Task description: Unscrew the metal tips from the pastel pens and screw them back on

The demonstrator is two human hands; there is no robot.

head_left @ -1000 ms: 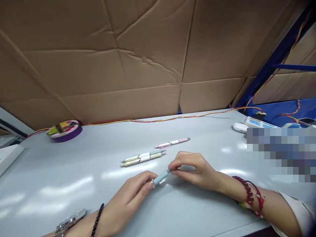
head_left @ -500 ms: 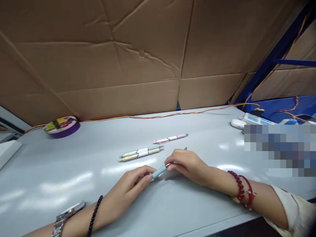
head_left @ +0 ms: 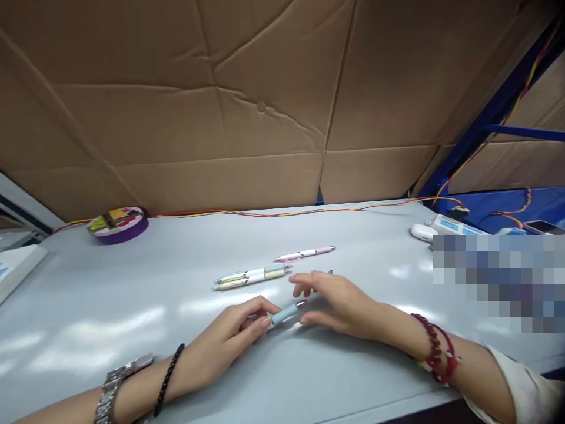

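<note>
My left hand (head_left: 232,335) pinches the rear of a light blue pen (head_left: 286,312) that lies low over the grey table (head_left: 132,318); its metal tip points right. Just right of the tip is my right hand (head_left: 335,300), fingers spread apart and off the pen, thumb near the table. Beyond the hands lie a green pen and a cream pen (head_left: 251,277) side by side. A pink pen (head_left: 304,254) rests farther back. A small dark tip (head_left: 330,272) pokes out behind my right hand.
A purple tape roll (head_left: 118,224) sits at the back left. A red and yellow cable (head_left: 286,212) runs along the cardboard wall. White devices (head_left: 435,228) lie at the back right beside a blurred patch. A white tray edge (head_left: 17,268) shows at the far left.
My right hand has let go of the pen's tip and opened its fingers. My left hand keeps its hold on the blue pen.
</note>
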